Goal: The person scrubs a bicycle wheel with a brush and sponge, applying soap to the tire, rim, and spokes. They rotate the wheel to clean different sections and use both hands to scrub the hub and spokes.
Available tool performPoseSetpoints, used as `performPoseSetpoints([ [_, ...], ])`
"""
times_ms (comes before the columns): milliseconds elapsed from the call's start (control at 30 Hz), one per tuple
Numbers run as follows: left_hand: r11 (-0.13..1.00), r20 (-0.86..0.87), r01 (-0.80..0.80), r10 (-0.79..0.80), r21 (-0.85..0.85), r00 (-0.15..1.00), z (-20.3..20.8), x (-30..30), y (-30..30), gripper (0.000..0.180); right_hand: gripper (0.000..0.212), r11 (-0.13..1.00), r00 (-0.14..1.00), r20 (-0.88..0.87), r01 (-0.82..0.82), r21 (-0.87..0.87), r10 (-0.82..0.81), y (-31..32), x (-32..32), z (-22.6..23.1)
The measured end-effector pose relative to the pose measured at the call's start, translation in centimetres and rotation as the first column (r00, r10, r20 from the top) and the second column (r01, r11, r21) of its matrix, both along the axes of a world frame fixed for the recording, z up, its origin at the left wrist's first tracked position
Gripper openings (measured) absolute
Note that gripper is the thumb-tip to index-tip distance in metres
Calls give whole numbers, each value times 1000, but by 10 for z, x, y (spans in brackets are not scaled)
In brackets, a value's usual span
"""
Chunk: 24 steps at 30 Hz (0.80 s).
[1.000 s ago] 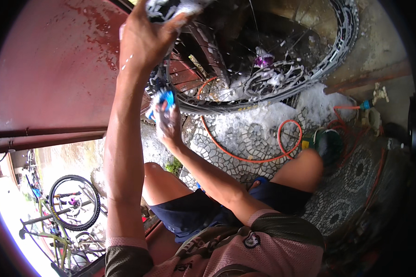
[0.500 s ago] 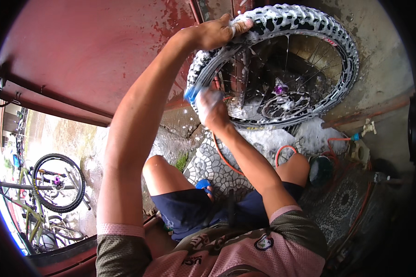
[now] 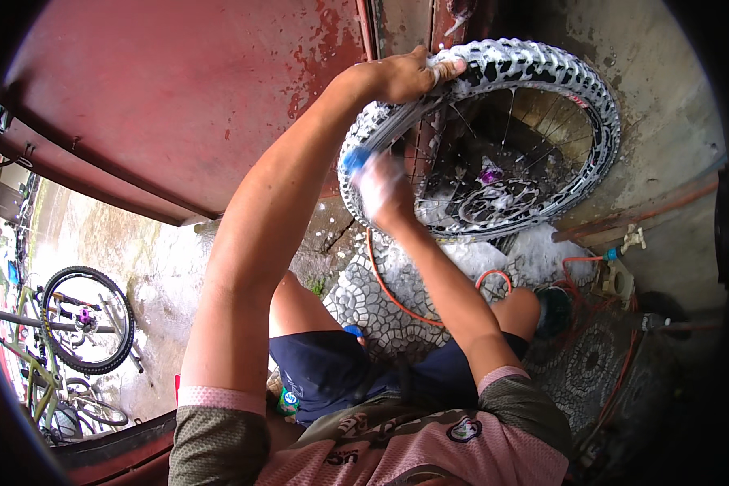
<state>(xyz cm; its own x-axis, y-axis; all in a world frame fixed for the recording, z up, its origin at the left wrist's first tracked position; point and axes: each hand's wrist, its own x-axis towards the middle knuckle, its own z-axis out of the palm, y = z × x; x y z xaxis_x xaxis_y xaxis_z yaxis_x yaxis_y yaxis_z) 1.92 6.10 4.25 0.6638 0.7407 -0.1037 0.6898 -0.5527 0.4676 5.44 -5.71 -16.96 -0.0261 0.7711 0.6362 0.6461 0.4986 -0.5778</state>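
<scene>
A bicycle wheel (image 3: 610,97) stands tilted before me, its knobby black tyre coated in white suds. It has thin spokes, a purple hub (image 3: 489,174) and a foamy disc (image 3: 502,202). My left hand (image 3: 413,77) is closed over the tyre at its upper left, thumb and fingers around the tread. Lower down, my right hand (image 3: 383,188), foamy and blurred by motion, grips a blue scrubber (image 3: 355,159) against the left side of the tyre. Most of the scrubber is hidden in the hand, so I cannot tell whether it is a brush or a sponge.
A red metal panel (image 3: 194,89) with peeling paint rises on the left. An orange hose (image 3: 393,296) crosses the pebble-patterned floor (image 3: 364,275), near a tap (image 3: 633,237) at right. A dark green container (image 3: 553,312) stands by my right knee. A bicycle (image 3: 49,364) is at far left.
The wheel and both hands appear lower and slightly to the right in the view, which has shifted. My right hand still holds the blue scrubber at the tyre's left side; the left keeps its grip.
</scene>
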Motion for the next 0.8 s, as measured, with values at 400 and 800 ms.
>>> performPoseSetpoints([
  [400,997,71,-68,71,-46,995,9,-5,-16,116,23,982,794,-585,188,-25,-167,14,-14,68],
  [800,1000,135,-24,23,0,991,-4,0,-7,115,25,964,933,-245,247,-98,-264,-16,-37,-34],
])
